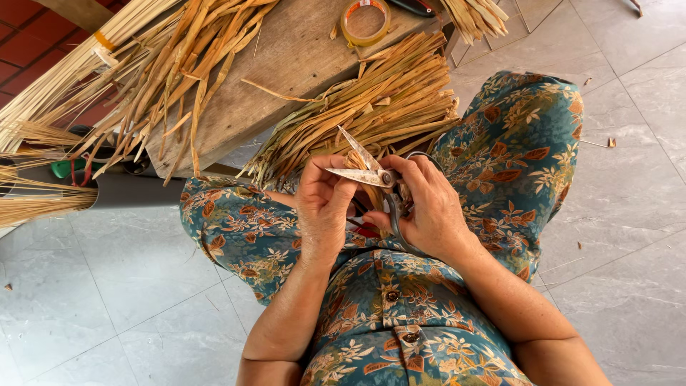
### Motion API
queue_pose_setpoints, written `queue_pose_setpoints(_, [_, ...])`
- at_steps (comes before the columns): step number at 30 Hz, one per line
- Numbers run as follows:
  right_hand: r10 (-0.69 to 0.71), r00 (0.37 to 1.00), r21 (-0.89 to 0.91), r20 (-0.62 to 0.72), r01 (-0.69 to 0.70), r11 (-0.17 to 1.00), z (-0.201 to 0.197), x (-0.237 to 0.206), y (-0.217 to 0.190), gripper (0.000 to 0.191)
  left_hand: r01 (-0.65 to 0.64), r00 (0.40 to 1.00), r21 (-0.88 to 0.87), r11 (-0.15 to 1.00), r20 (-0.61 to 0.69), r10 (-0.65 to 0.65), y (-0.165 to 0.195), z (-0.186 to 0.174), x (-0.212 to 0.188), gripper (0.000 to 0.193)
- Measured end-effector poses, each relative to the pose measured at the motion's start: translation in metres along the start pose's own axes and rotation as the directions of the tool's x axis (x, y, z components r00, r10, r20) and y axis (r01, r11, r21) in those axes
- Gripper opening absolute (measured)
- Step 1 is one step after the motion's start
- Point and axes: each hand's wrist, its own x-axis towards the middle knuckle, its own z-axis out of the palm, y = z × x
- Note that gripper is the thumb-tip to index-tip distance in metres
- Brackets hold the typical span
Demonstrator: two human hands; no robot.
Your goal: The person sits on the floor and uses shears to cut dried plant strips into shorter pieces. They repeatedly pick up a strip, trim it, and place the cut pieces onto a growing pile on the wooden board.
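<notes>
Floral-print clothing [400, 322] in teal w/ orange leaves is seen nearest the cam, both forearms coming up from the bottom edge. The two hands are brought together over the lap, basically touching. The right hand [429, 207] is clamped on a pair of metal scissors [371, 174], fingers wrapped thru the dark handles; the blades are spread open, one pointing up-left, the other lying roughly level toward the left. The left hand [325, 204] is closed on a short dried strip [355, 161], pinched btw thumb and fingertips right at the blades, so the strip is sat in the open scissor mouth. Something red is glimpsed under the hands, can't be told what it is.

Just beyond the hands, a thick bundle of dried straw strips [371, 107] is laid across the knees and against the edge of a worn wooden board [286, 57]. A looser heap of wider yellow-brown leaves [171, 64] is spread over the board's left part. A roll of clear tape [365, 21] is set on the board near its far edge, w/ another small bunch of strips [475, 14] just to the right.

At far left, pale long stalks [43, 93] are fanned out, w/ a green-handled tool [71, 169] partly hidden under them. Grey floor tiles [629, 179] w/ a few scraps are seen all around.
</notes>
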Motion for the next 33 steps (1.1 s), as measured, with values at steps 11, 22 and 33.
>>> queue_pose_setpoints(11, [0.091,0.996,0.047,-0.016,-0.09,0.995,0.003,-0.004,0.0,0.074,0.046,0.999,0.011,0.999,-0.015,-0.046,0.02,0.015,0.005,0.011])
queue_pose_setpoints(22, [0.027,0.998,0.165,-0.058,-0.018,0.986,0.012,-0.01,0.013,0.063,0.098,0.995,0.049,0.994,-0.034,-0.096,0.028,0.016,0.007,0.012])
queue_pose_setpoints(33, [0.187,0.98,0.739,0.062,-0.171,0.651,0.029,-0.017,0.034,0.039,-0.18,0.982,0.17,0.969,0.086,0.168,0.013,0.021,-0.004,0.016])
